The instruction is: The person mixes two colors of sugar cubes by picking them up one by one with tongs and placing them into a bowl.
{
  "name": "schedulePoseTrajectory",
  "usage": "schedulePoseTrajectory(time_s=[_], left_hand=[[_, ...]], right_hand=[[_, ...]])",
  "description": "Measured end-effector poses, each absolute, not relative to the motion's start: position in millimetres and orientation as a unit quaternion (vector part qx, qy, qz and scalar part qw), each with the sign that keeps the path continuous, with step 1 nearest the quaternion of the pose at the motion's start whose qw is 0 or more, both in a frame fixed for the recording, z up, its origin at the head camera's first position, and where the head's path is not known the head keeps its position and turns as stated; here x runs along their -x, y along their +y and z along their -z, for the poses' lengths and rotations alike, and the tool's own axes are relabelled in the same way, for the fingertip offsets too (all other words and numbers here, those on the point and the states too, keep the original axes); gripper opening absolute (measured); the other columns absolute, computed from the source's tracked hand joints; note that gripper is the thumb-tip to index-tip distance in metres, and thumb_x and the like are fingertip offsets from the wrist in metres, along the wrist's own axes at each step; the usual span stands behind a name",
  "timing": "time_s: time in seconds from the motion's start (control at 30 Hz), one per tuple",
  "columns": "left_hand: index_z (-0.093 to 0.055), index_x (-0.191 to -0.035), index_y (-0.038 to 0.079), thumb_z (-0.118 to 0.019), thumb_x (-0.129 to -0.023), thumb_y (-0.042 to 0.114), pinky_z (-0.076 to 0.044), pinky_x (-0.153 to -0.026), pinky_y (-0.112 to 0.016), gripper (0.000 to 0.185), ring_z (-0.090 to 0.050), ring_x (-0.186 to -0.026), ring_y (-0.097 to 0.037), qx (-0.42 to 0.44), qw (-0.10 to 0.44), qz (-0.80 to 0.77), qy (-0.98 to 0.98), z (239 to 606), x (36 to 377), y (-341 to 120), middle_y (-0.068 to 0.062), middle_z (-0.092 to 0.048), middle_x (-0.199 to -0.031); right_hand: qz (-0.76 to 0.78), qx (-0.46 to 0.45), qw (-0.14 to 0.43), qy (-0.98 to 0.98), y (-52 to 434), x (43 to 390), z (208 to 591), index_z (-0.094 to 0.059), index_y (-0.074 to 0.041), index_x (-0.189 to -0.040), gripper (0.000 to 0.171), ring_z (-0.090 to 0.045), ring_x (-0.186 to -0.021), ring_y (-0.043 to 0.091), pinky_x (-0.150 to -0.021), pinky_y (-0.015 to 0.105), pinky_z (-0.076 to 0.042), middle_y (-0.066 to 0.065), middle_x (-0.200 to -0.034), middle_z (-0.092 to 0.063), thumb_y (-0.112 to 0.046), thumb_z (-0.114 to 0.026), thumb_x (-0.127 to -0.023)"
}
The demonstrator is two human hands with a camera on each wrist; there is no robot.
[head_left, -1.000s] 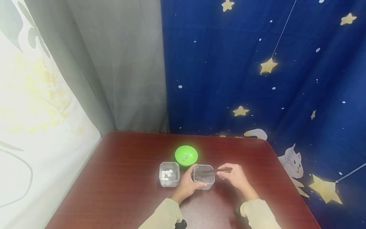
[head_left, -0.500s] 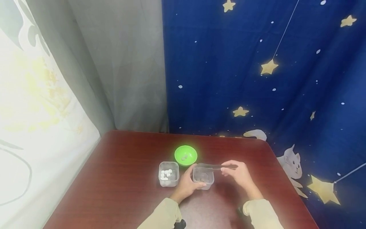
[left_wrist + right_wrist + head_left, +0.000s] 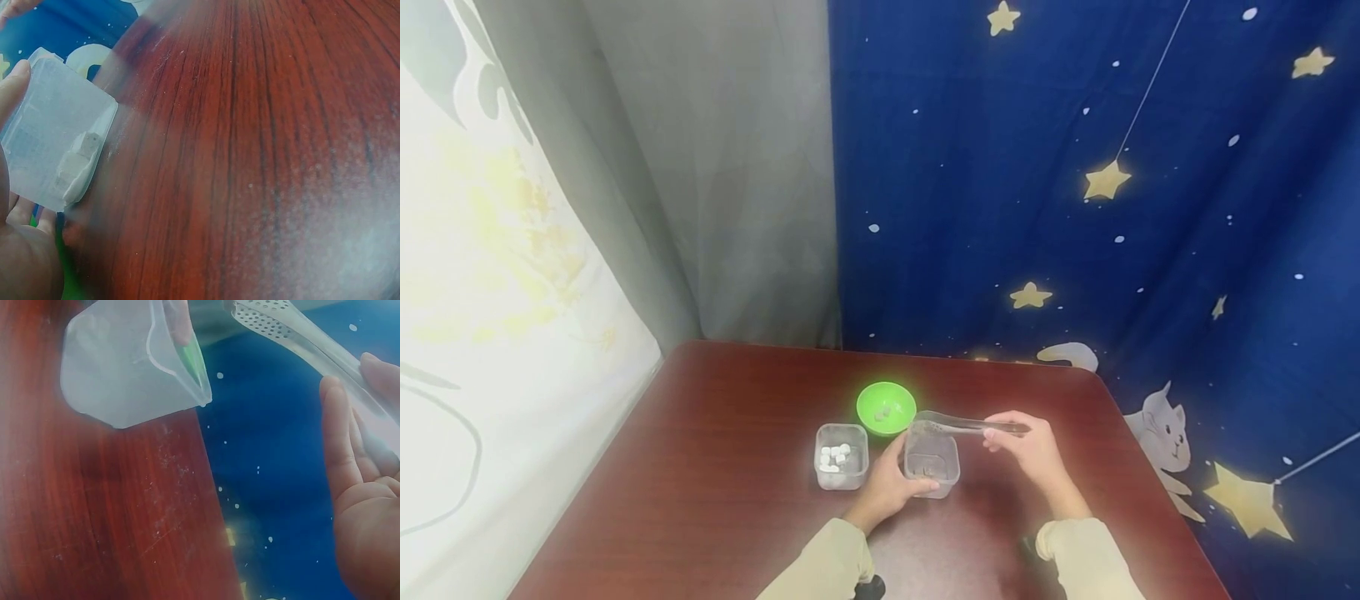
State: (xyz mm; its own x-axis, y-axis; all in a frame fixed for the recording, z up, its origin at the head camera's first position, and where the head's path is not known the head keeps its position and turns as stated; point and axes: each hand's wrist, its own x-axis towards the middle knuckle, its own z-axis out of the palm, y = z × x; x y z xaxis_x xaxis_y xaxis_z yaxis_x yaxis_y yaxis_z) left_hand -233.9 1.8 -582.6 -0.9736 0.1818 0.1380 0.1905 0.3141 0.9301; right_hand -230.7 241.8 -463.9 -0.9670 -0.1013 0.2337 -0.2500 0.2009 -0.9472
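Observation:
My left hand [image 3: 887,483] grips a clear plastic tub [image 3: 932,463] standing on the red-brown table [image 3: 715,467]; a pale lump [image 3: 78,162] lies inside it in the left wrist view. My right hand [image 3: 1033,450] holds clear plastic tongs [image 3: 966,427] level above the tub, their perforated tips [image 3: 262,315] over its far rim and pointing toward a green bowl [image 3: 886,407]. The bowl holds a few small pale pieces. Whether the tongs carry anything is unclear.
A second clear tub [image 3: 841,455] with several white cubes stands left of the gripped one. A blue star-print curtain [image 3: 1075,208] hangs behind the table, a grey one [image 3: 715,167] to its left. The table's right edge [image 3: 1157,500] is near my right arm.
My right hand has lifted the tongs out of the gripped tub and raised them toward the green bowl. The left hand has kept its grip on the tub.

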Motion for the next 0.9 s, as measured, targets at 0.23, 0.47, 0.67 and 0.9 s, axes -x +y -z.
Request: schedulePoseTrajectory(time_s=[0.23,0.47,0.67,0.9], left_hand=[[-0.041,-0.146,0.011,-0.089,-0.066,0.033,-0.035,-0.106,-0.046,0.096,-0.048,-0.126,-0.025,0.114,0.003,0.564,-0.818,580,233,0,-0.007,-0.053,-0.139],[-0.042,-0.146,0.011,-0.089,-0.067,0.034,-0.037,-0.105,-0.047,0.095,-0.05,-0.124,-0.025,0.116,0.001,0.57,-0.813,583,234,1,-0.006,-0.053,-0.139],[-0.042,-0.146,0.014,-0.089,-0.066,0.038,-0.037,-0.105,-0.045,0.097,-0.049,-0.125,-0.023,0.113,0.0,0.569,-0.814,585,235,2,-0.004,-0.052,-0.14],[-0.042,-0.146,0.012,-0.089,-0.064,0.038,-0.039,-0.104,-0.045,0.098,-0.051,-0.123,-0.024,0.111,0.004,0.576,-0.81,586,234,2,-0.005,-0.055,-0.136]], right_hand=[[-0.637,-0.114,0.073,-0.759,237,237,458,-0.067,0.012,-0.1,0.02,-0.066,-0.072,0.045,-0.067,0.048,-0.056,0.024,-0.08,-0.069,0.003,-0.073,-0.083],[-0.652,-0.108,0.09,-0.745,243,253,472,-0.067,0.013,-0.102,0.022,-0.069,-0.07,0.036,-0.064,0.039,-0.058,0.015,-0.079,-0.072,0.004,-0.073,-0.083],[-0.654,-0.085,0.104,-0.744,236,256,464,-0.068,0.01,-0.102,0.023,-0.068,-0.073,0.04,-0.066,0.04,-0.058,0.019,-0.08,-0.071,0.0,-0.075,-0.082],[-0.659,-0.09,0.131,-0.735,232,266,469,-0.069,0.009,-0.102,0.025,-0.07,-0.068,0.029,-0.065,0.037,-0.058,0.02,-0.079,-0.07,-0.005,-0.077,-0.083]])
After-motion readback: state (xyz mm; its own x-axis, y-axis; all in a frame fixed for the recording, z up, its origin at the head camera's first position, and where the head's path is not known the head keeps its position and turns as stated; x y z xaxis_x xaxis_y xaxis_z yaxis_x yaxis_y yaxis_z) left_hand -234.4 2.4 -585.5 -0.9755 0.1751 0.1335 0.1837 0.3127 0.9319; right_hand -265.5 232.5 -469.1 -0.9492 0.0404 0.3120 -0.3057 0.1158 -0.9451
